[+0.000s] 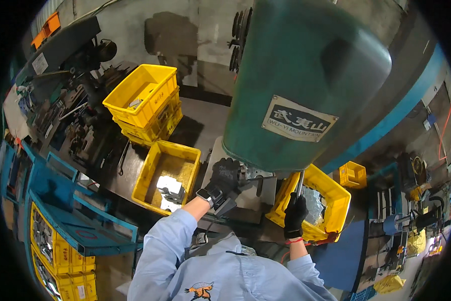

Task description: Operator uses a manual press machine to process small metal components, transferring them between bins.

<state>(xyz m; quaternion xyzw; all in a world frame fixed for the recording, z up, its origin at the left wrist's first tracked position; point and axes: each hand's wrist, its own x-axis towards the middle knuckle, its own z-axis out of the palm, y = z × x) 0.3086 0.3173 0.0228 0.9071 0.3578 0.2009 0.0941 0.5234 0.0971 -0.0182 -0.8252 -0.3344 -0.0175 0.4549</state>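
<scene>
A white-edged dark plate (pixel 299 125) sits at centre on the green press (pixel 306 75). Beneath it, the left hand (pixel 224 176) lies fingers spread on metal; the right hand (pixel 295 213) grips a lever (pixel 300 184).

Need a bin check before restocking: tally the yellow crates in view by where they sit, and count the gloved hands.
Stacked yellow crates behind the bench: 2, perhaps more
Yellow crate beside the left hand: 1
Yellow crate beside the right hand: 1
Small yellow crate far right: 1
Black-gloved hands, left hand and right hand: 2
Total: 7
</scene>
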